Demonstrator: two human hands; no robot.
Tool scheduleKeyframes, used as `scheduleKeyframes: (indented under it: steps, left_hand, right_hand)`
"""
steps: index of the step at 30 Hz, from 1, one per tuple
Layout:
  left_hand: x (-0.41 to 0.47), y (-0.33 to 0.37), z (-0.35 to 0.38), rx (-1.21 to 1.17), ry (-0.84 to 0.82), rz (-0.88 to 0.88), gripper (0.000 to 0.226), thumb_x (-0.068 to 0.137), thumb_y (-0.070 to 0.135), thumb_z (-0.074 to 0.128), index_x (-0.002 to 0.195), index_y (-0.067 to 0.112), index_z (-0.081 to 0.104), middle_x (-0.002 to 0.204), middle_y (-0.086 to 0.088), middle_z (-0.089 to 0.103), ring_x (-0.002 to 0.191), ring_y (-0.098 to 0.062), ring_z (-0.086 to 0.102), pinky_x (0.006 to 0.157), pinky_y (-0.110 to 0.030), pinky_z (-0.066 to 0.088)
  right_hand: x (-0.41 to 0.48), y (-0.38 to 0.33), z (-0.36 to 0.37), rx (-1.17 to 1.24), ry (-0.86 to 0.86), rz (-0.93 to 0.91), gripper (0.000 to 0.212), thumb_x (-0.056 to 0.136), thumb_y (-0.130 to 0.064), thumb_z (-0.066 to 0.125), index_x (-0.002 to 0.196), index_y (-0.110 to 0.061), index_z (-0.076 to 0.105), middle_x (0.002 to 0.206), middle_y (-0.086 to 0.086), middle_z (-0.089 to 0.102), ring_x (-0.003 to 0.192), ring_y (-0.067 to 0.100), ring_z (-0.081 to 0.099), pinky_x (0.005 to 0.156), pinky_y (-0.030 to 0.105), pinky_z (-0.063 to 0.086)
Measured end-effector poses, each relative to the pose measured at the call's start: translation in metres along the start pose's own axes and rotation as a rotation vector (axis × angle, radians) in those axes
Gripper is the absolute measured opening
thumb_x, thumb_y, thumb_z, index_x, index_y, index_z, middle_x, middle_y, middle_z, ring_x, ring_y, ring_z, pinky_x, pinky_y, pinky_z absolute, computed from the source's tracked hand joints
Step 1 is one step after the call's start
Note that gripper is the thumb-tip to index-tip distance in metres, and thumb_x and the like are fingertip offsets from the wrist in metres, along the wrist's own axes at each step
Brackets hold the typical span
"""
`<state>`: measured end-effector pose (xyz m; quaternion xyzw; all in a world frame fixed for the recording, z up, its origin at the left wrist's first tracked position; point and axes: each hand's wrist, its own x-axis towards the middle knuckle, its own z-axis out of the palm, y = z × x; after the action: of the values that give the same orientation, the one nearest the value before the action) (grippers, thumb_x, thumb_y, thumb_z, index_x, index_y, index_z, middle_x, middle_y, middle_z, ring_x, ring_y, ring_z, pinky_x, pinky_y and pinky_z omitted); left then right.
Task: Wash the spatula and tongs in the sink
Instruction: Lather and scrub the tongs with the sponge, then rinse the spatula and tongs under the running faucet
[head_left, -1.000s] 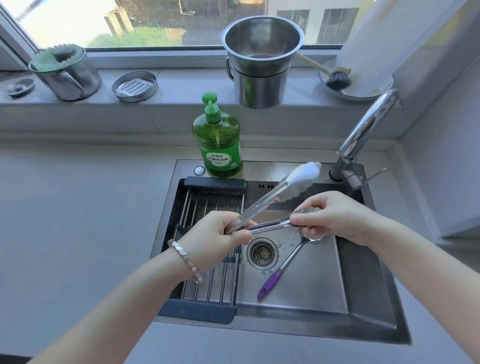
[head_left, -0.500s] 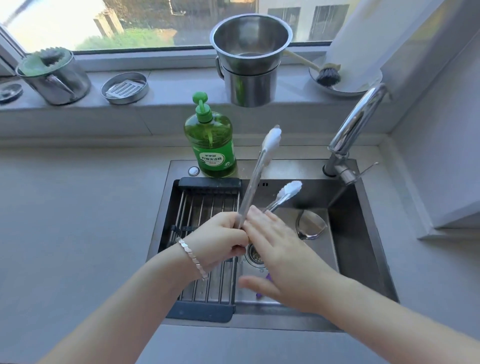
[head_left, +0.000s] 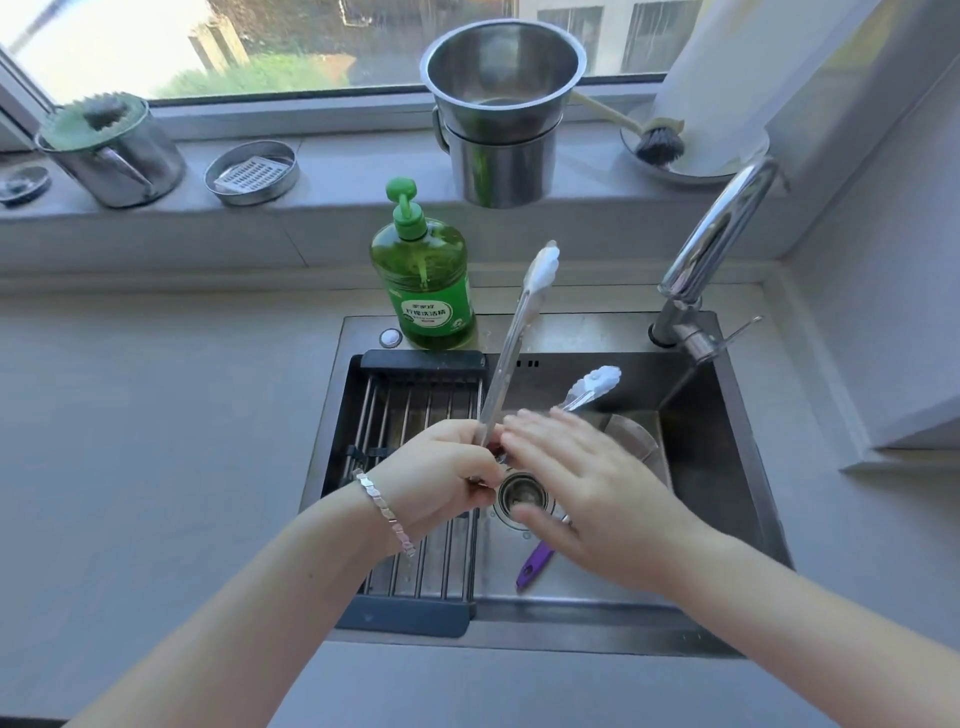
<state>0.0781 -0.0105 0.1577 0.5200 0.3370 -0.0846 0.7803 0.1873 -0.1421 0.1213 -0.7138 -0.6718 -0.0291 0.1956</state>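
Note:
My left hand (head_left: 441, 478) grips the hinge end of the metal tongs (head_left: 511, 343) above the sink (head_left: 737, 467). The tongs are spread wide, one white-tipped arm pointing up towards the soap bottle, the other towards the faucet. My right hand (head_left: 587, 493) is flat with fingers apart, its fingertips touching the tongs near the hinge; it holds nothing. The spatula lies on the sink floor under my right hand: its purple handle (head_left: 535, 561) pokes out near the front, its metal blade (head_left: 631, 436) shows behind my fingers. The drain (head_left: 519, 493) sits between my hands.
A black-framed drying rack (head_left: 415, 415) covers the sink's left part. A green soap bottle (head_left: 423, 280) stands on the back rim, the faucet (head_left: 711, 249) at the right. On the sill are stacked steel pots (head_left: 501, 119), a lidded pot (head_left: 109, 150), a small tin (head_left: 252, 174) and a dish brush (head_left: 657, 143).
The tongs went from nearly closed to spread wide and swung more upright. My right hand let go of the lower arm and now rests open-fingered against the tongs near the hinge.

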Motion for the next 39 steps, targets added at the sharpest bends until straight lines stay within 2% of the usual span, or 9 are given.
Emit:
scheduleKeyframes:
  steps: [5,11,13,17,21,24,28,34,39]
  left_hand:
    - [0.002,-0.003,-0.003,-0.007,0.047,-0.025,0.04,0.082,-0.018,0.041,0.117,-0.006,0.053,0.076,-0.008,0.054,0.053,-0.005,0.053,0.046,-0.015,0.041]
    - [0.009,-0.002,0.006,0.14,0.14,-0.018,0.021,0.091,-0.005,0.04,0.094,0.008,0.057,0.063,-0.003,0.053,0.045,-0.005,0.044,0.048,-0.018,0.037]
    - [0.018,-0.004,0.006,0.331,0.226,-0.034,0.013,0.093,0.008,0.044,0.085,0.013,0.052,0.067,-0.002,0.061,0.045,-0.005,0.049,0.044,-0.016,0.039]
    - [0.047,-0.008,0.009,0.655,0.289,-0.09,0.015,0.095,0.023,0.045,0.085,0.012,0.05,0.07,-0.001,0.053,0.058,-0.013,0.053,0.051,-0.021,0.048]
    - [0.076,-0.005,0.025,0.984,0.26,-0.124,0.029,0.096,0.029,0.04,0.072,0.014,0.048,0.062,0.003,0.042,0.052,-0.011,0.039,0.047,-0.022,0.031]
    - [0.097,0.001,0.045,0.953,0.266,-0.099,0.032,0.096,0.031,0.039,0.072,0.014,0.052,0.064,0.002,0.05,0.05,-0.01,0.039,0.046,-0.02,0.029]
    - [0.122,0.009,0.063,0.789,0.312,-0.044,0.036,0.095,0.031,0.042,0.063,0.019,0.055,0.1,-0.01,0.072,0.059,-0.016,0.048,0.054,-0.022,0.035]
    - [0.147,0.031,0.071,0.669,0.37,0.022,0.035,0.094,0.029,0.041,0.064,0.015,0.052,0.072,0.008,0.066,0.034,-0.002,0.037,0.042,-0.019,0.029]
    - [0.159,0.038,0.07,0.608,0.386,0.025,0.032,0.094,0.027,0.043,0.065,0.014,0.049,0.067,0.009,0.065,0.022,0.001,0.034,0.03,-0.009,0.025]
  right_hand:
    - [0.0,0.008,-0.005,0.013,-0.018,0.125,0.065,0.099,-0.044,0.02,0.116,0.001,0.063,0.12,0.014,0.064,0.114,0.027,0.06,0.106,0.033,0.03]
    - [-0.013,0.008,0.005,0.084,-0.092,-0.036,0.055,0.097,-0.042,0.03,0.115,-0.004,0.065,0.123,0.009,0.063,0.118,0.02,0.057,0.104,0.033,0.039]
    - [-0.019,0.027,0.006,0.063,-0.136,0.086,0.044,0.092,-0.039,0.041,0.105,-0.009,0.07,0.112,0.003,0.069,0.11,0.017,0.063,0.097,0.028,0.044]
    - [-0.038,0.081,-0.002,0.344,-0.271,0.666,0.022,0.092,-0.025,0.052,0.102,-0.016,0.069,0.102,-0.006,0.068,0.096,0.009,0.059,0.079,0.014,0.041]
    - [-0.05,0.15,0.002,0.488,-0.114,1.121,0.027,0.091,-0.028,0.051,0.076,-0.011,0.065,0.08,0.006,0.07,0.083,0.027,0.065,0.08,0.037,0.052]
    - [-0.051,0.191,0.004,0.462,-0.076,1.282,0.038,0.092,-0.032,0.047,0.08,-0.001,0.064,0.075,0.013,0.069,0.07,0.031,0.064,0.076,0.039,0.052]
    - [-0.031,0.225,-0.005,0.712,0.029,1.499,0.045,0.093,-0.044,0.044,0.099,-0.001,0.054,0.069,0.015,0.061,0.048,0.018,0.05,0.041,0.02,0.043]
    - [0.0,0.263,-0.007,0.9,0.045,1.663,0.057,0.096,-0.054,0.026,0.096,0.0,0.046,0.07,0.012,0.053,0.055,0.017,0.048,0.049,0.021,0.04]
    - [0.007,0.272,0.008,0.839,-0.053,1.732,0.057,0.1,-0.045,0.018,0.071,-0.005,0.048,0.06,0.006,0.046,0.047,0.014,0.04,0.031,0.013,0.031]
